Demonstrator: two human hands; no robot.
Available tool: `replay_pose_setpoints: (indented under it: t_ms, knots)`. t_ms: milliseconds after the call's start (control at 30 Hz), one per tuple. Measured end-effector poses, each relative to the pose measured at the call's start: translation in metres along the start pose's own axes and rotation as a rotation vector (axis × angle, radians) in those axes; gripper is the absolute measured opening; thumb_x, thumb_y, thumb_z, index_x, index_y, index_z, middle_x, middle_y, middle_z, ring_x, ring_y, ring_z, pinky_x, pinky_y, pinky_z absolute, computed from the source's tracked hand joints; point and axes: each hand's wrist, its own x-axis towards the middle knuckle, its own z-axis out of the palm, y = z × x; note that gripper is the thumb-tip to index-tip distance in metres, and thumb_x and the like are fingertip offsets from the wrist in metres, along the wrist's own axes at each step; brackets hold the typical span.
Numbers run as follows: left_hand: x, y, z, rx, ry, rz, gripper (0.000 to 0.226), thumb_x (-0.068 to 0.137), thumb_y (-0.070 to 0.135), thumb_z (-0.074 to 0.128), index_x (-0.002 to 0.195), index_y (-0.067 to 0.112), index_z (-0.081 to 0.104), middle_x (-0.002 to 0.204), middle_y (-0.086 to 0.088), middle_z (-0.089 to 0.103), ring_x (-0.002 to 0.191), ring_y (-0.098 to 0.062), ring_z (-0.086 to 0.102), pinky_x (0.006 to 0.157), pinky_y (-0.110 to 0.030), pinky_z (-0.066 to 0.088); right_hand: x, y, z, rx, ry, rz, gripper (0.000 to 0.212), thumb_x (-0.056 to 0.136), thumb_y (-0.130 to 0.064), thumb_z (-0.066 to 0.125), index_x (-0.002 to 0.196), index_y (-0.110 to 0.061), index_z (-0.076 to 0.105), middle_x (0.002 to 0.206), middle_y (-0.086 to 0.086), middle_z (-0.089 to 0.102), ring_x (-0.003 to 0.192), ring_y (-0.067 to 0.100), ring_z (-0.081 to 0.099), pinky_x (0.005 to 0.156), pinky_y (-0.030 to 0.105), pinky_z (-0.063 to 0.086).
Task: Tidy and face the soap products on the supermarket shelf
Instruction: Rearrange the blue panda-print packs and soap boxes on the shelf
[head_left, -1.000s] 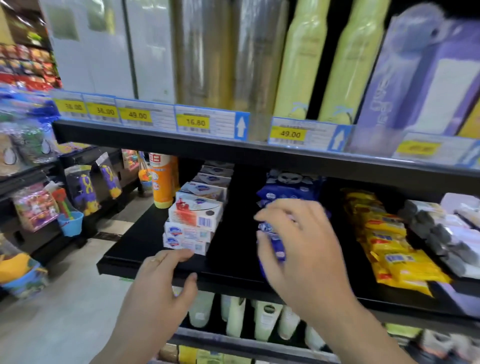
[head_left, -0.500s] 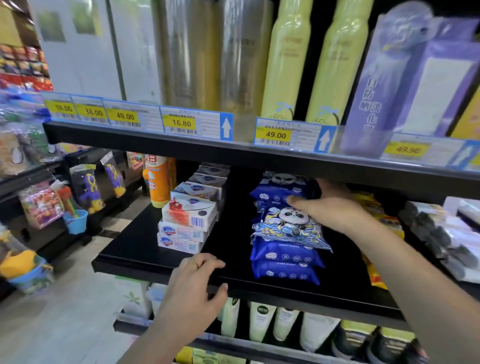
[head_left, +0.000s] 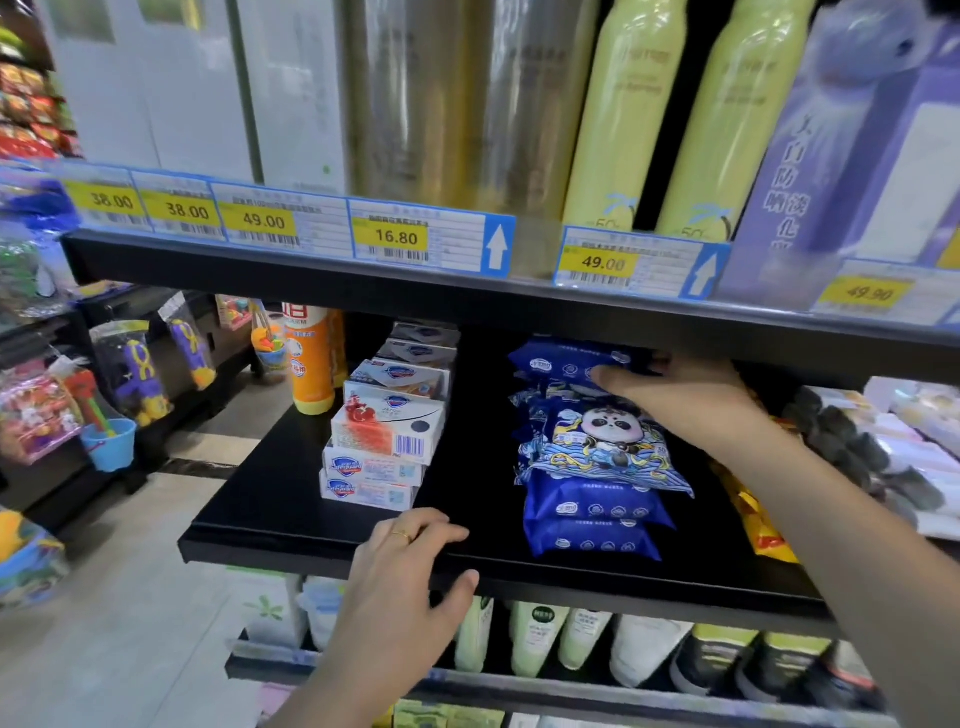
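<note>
Black shelf (head_left: 291, 499), middle tier. Left hand (head_left: 400, 577) rests on the front lip, fingers laid flat over the top, thumb under the edge; it holds nothing. Right hand (head_left: 685, 400) reaches in beneath the upper shelf (head_left: 467, 301), fingers extended onto a blue pack (head_left: 571, 364) at the back of the pile; whether the thumb closes round it cannot be seen. Panda pack (head_left: 602, 441) lies tilted on top of two blue packs stacked at the front, (head_left: 597, 506) and (head_left: 592, 543), the lower one close to the lip. Soap boxes (head_left: 384, 441) stand stacked left of centre, set back from the lip, in a row running to the rear. A bare strip of shelf separates boxes from packs. Yellow packs (head_left: 763, 525) lie just right of the forearm. An orange bottle (head_left: 311, 358) stands behind the boxes at the left edge.
</note>
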Motion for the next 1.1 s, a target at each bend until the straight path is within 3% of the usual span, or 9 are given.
replay_pose_setpoints:
  t_ms: [67,167,267,333,500,667,833,900,1100]
  knots:
    - [0.002,-0.001,-0.001,-0.015,-0.005,-0.004,0.037,0.095,0.057,0.058,0.131,0.051,0.055,0.133,0.037,0.038,0.125,0.007,0.033,0.107,-0.021,0.026,-0.012,0.003,-0.002,0.087,0.006,-0.099,0.041,0.073,-0.065,0.081,0.088,-0.033,0.059,0.088,-0.018,0.059,0.075,-0.003,0.055,0.069,0.022,0.045]
    - [0.008,0.0,-0.01,-0.148,-0.007,-0.049,0.028,0.096,0.05,0.065,0.124,0.048,0.063,0.124,0.038,0.05,0.12,0.011,0.041,0.109,-0.026,0.036,-0.04,0.007,-0.002,0.197,-0.035,-0.374,0.037,0.08,-0.036,0.087,0.109,-0.047,0.067,0.104,-0.03,0.07,0.098,-0.014,0.064,0.079,0.003,0.046]
    - [0.013,0.005,-0.026,-0.419,0.048,-0.14,0.015,0.099,0.038,0.066,0.111,0.046,0.071,0.109,0.032,0.069,0.111,0.012,0.057,0.098,-0.024,0.047,-0.068,0.016,0.005,0.206,-0.013,-0.535,0.06,0.079,-0.024,0.088,0.133,-0.038,0.065,0.131,-0.019,0.063,0.124,-0.002,0.058,0.102,0.017,0.047]
    - [0.016,0.013,-0.038,-0.595,0.092,-0.212,0.012,0.099,0.041,0.065,0.106,0.044,0.073,0.107,0.027,0.074,0.105,0.006,0.067,0.093,-0.026,0.05,-0.089,0.024,0.013,0.191,0.029,-0.62,0.063,0.078,-0.02,0.088,0.136,-0.034,0.064,0.137,-0.014,0.055,0.133,0.002,0.05,0.107,0.015,0.042]
    - [0.009,0.044,-0.067,-1.163,-0.222,-0.389,0.073,0.06,0.083,0.081,0.111,0.031,0.08,0.113,-0.001,0.08,0.105,-0.021,0.077,0.081,-0.037,0.064,-0.137,0.041,0.035,0.293,0.014,-0.707,0.062,0.078,-0.022,0.084,0.136,-0.034,0.064,0.145,-0.014,0.049,0.141,0.003,0.043,0.101,0.007,0.039]
    - [-0.011,0.066,-0.065,-1.12,-0.259,-0.36,0.055,0.075,0.046,0.085,0.123,0.022,0.072,0.116,-0.005,0.079,0.107,-0.023,0.077,0.084,-0.036,0.065,-0.156,0.055,0.05,0.36,-0.046,-0.732,0.072,0.076,-0.004,0.089,0.136,-0.036,0.064,0.148,-0.016,0.047,0.141,0.005,0.044,0.096,0.004,0.042]
    - [-0.024,0.073,-0.058,-1.075,-0.199,-0.388,0.048,0.079,0.037,0.088,0.12,0.021,0.07,0.11,-0.005,0.081,0.1,-0.024,0.079,0.079,-0.033,0.065,-0.162,0.067,0.049,0.325,-0.089,-0.716,0.09,0.078,-0.026,0.091,0.15,-0.05,0.042,0.159,-0.021,0.031,0.148,0.002,0.032,0.103,0.004,0.036]
    - [-0.027,0.076,-0.058,-1.073,-0.168,-0.387,0.05,0.078,0.037,0.089,0.121,0.022,0.069,0.109,-0.005,0.081,0.099,-0.023,0.079,0.074,-0.029,0.064,-0.167,0.07,0.048,0.385,-0.091,-0.647,0.094,0.076,-0.041,0.089,0.152,-0.054,0.034,0.161,-0.024,0.025,0.146,0.001,0.035,0.103,0.014,0.044]
    - [-0.03,0.082,-0.063,-1.139,-0.079,-0.309,0.039,0.075,0.035,0.082,0.112,0.034,0.073,0.109,-0.005,0.081,0.093,-0.019,0.08,0.063,-0.016,0.057,-0.173,0.068,0.038,0.643,-0.014,-0.317,0.07,0.07,-0.07,0.08,0.133,-0.06,0.051,0.131,-0.021,0.06,0.096,0.015,0.071,0.073,0.027,0.06]
